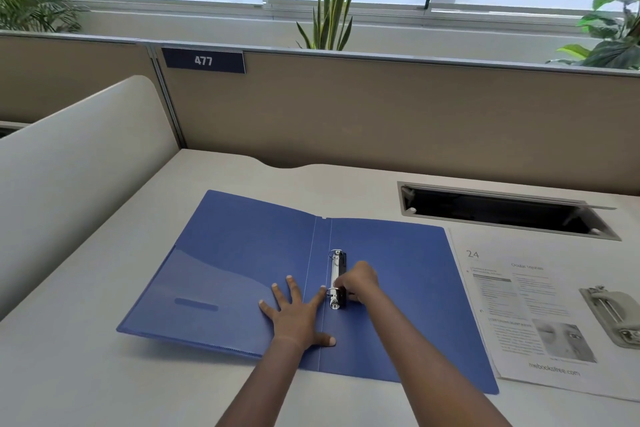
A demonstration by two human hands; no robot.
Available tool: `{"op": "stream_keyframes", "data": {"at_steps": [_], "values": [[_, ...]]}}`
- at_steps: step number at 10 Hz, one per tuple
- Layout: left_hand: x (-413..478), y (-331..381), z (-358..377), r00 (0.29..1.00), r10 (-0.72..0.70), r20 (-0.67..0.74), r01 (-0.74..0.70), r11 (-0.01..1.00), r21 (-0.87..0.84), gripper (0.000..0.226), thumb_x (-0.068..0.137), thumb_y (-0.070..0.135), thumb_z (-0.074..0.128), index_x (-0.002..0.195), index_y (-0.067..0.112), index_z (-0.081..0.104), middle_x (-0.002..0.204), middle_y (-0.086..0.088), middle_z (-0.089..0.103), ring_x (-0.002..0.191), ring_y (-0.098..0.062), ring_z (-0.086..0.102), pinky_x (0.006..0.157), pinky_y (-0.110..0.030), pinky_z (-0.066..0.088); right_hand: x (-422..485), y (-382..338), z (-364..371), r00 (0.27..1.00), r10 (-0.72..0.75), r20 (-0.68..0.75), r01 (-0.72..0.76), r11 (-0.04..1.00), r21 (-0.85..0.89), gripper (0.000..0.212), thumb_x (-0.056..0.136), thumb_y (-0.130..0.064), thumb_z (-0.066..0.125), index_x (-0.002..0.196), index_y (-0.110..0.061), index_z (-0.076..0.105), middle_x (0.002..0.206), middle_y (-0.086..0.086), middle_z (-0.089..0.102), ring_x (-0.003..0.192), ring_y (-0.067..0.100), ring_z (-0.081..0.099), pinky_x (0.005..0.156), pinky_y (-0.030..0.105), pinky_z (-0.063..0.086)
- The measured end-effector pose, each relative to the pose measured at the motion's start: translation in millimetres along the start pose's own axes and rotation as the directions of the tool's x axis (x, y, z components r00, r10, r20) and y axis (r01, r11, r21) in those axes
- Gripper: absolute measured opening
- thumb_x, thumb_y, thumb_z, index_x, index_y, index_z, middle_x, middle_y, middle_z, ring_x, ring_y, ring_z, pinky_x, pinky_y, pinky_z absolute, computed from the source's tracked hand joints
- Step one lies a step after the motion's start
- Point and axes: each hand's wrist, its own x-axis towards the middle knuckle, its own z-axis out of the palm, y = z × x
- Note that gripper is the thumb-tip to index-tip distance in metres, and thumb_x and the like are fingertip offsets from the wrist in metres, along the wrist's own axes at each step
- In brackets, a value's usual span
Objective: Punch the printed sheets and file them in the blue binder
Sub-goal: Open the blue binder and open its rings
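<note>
The blue binder (242,263) lies open and flat on the desk in front of me. Its metal ring mechanism (336,274) runs along the spine fold, with two rings that look closed. My left hand (298,315) presses flat on the inside cover, fingers spread, just left of the spine. My right hand (358,282) pinches the lower end of the ring mechanism. The printed sheets (530,308) lie to the right of the binder, top page showing text and a photo. A grey hole punch (614,314) rests on their right edge.
A rectangular cable slot (502,210) with an open flap is cut into the desk behind the sheets. A beige partition (381,107) bearing a "477" sign (203,61) closes the back, a curved white divider (69,166) stands at left. Plants stand beyond it.
</note>
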Motion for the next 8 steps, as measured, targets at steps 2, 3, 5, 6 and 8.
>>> {"op": "stream_keyframes", "data": {"at_steps": [2,3,5,6,8], "values": [[-0.5,1.0,-0.7,1.000,-0.007,0.002,0.007,1.000,0.004,0.094,0.075,0.058,0.060,0.145,0.042,-0.001,0.153,-0.021,-0.021,0.138,-0.051,-0.015,0.107,-0.068,0.004,-2.9,3.0,-5.0,0.999,-0.009,0.044,0.003,0.989,0.148,0.036,0.076,-0.003,0.068,0.057,-0.012,0.039,0.073,0.007,0.052,0.062,0.020,0.053,0.047,0.023,0.043],[-0.7,0.8,-0.6,1.000,-0.008,0.002,0.008,1.000,0.009,0.094,0.076,0.059,0.059,0.145,0.041,-0.002,0.153,-0.021,-0.021,0.139,-0.051,-0.015,0.107,-0.068,0.005,-3.2,7.9,-3.8,0.997,-0.067,0.050,0.055,0.975,0.213,0.042,0.076,-0.003,0.068,0.051,-0.014,0.036,0.054,0.002,0.044,0.045,0.015,0.042,0.046,0.023,0.039],[-1.4,2.5,-3.1,1.000,-0.014,0.012,0.014,1.000,0.024,0.092,0.077,0.058,0.058,0.145,0.040,-0.002,0.153,-0.021,-0.020,0.139,-0.051,-0.014,0.107,-0.068,0.005,-5.8,7.0,-0.9,0.987,-0.160,-0.020,0.156,0.918,0.364,0.030,0.078,-0.004,0.066,0.062,-0.016,0.043,0.058,0.003,0.051,0.047,0.015,0.046,0.054,0.033,0.047],[-2.4,3.2,-3.7,1.000,-0.021,0.012,0.021,0.999,0.026,0.092,0.077,0.058,0.059,0.145,0.040,0.000,0.153,-0.021,-0.020,0.139,-0.050,-0.014,0.107,-0.068,0.005,-8.5,0.8,4.4,0.966,-0.240,-0.097,0.255,0.948,0.191,0.032,0.077,-0.005,0.063,0.059,-0.019,0.040,0.062,0.000,0.051,0.062,0.023,0.053,0.068,0.036,0.049],[-2.9,4.4,-4.1,1.000,-0.022,0.010,0.022,0.999,0.031,0.094,0.077,0.057,0.059,0.145,0.040,-0.004,0.153,-0.021,-0.020,0.139,-0.050,-0.014,0.108,-0.068,0.005,-15.7,-5.8,21.5,0.912,-0.390,-0.123,0.378,0.919,-0.109,0.014,0.086,-0.012,0.054,0.089,0.000,0.061,0.091,0.015,0.066,0.077,0.025,0.056,0.062,0.026,0.037]]}}
